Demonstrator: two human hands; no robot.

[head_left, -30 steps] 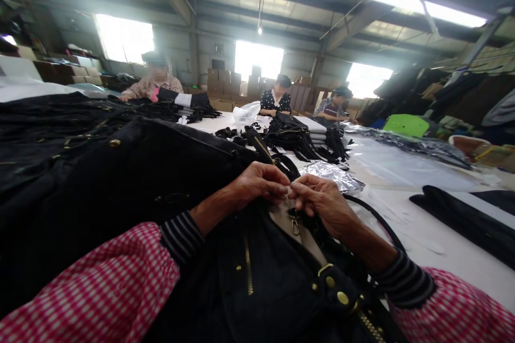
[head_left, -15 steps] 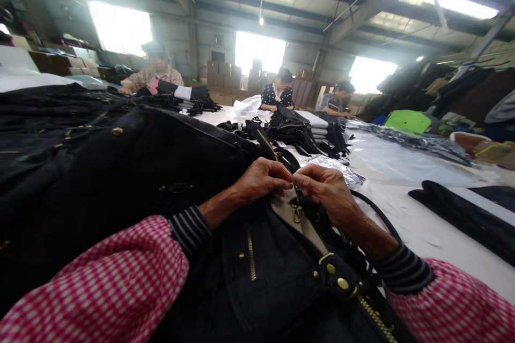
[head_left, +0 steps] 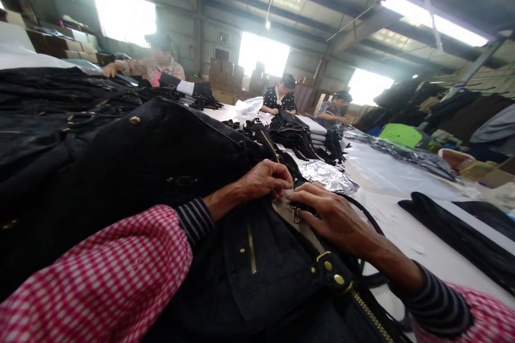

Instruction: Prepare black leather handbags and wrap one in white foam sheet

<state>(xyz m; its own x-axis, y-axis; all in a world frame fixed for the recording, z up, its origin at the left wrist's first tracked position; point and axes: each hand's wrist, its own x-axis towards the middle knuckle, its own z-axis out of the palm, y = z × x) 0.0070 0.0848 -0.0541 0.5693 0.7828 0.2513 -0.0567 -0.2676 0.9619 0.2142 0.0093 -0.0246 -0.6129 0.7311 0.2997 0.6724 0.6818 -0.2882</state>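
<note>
A black bag (head_left: pixel 273 268) with brass zips and studs lies in front of me, its top unzipped on a beige lining. My left hand (head_left: pixel 263 179) is closed in a pinch at the far end of the opening; a small pale bit shows at its fingertips, too little to name. Over the right edge of the opening, my right hand (head_left: pixel 333 214) has its fingers stretched out and its thumb apart. A brass zip pull (head_left: pixel 296 216) hangs by that thumb. Whether the right fingertips touch the bag, I cannot tell.
More black bags (head_left: pixel 161 139) are heaped at left. Crumpled silvery plastic (head_left: pixel 328 176) lies beyond my right hand. Stacked black goods (head_left: pixel 293 131) stand farther back on the white table (head_left: pixel 386 209). A folded black piece (head_left: pixel 446 230) is at right. Several people work across the table.
My right hand has loosened from a pinch beside the left fingertips, and its fingers now stretch out slightly lower. My left hand stays pinched in nearly the same spot.
</note>
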